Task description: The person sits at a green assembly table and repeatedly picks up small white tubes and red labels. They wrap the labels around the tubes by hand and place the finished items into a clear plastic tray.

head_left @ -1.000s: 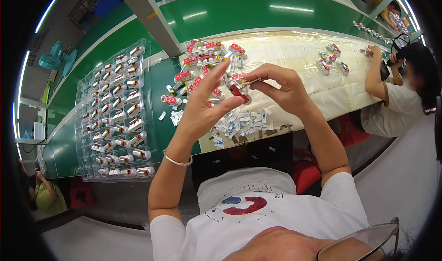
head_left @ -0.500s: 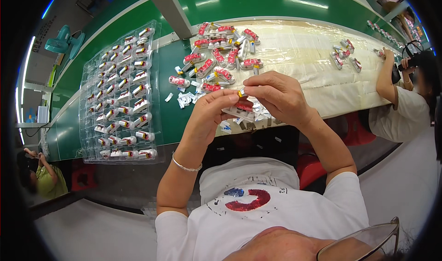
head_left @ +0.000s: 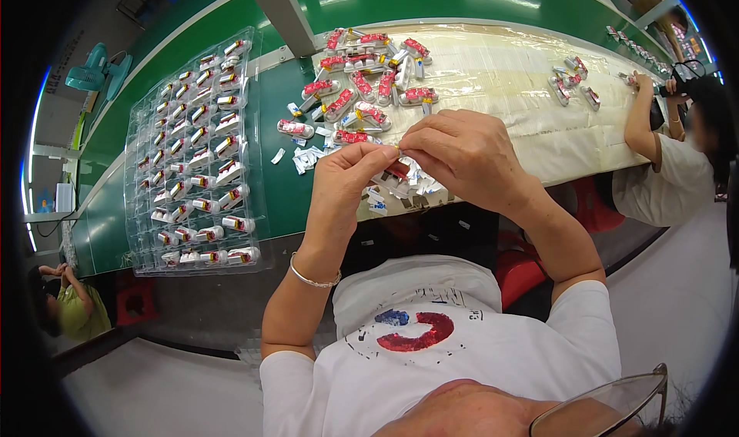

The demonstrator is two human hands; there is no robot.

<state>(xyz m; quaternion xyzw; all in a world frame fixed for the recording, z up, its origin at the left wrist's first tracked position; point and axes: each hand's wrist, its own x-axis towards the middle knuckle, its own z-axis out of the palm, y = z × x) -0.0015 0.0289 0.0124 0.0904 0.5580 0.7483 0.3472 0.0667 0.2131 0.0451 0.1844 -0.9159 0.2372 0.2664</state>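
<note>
My left hand and my right hand meet over the near edge of the table, fingertips pinched together. Between them is a small white part with a red label, mostly hidden by the fingers. The left thumb and forefinger grip it from the left. My right thumb and forefinger close at its top edge, on something too small to make out. Just beyond the hands lies a pile of similar white parts with red labels, some with silver pieces and yellow ends. Small white paper scraps lie beside and under the hands.
A clear plastic tray filled with rows of small white parts stands at left. More red-labelled parts lie on the cream table cover at right. A metal post rises behind the pile. Other people sit at both far sides; a teal fan stands at left.
My fingertips have come closer together over the white part, and the yellow bit between them is now hidden. The right hand has turned slightly. The whole view has shifted a little.
</note>
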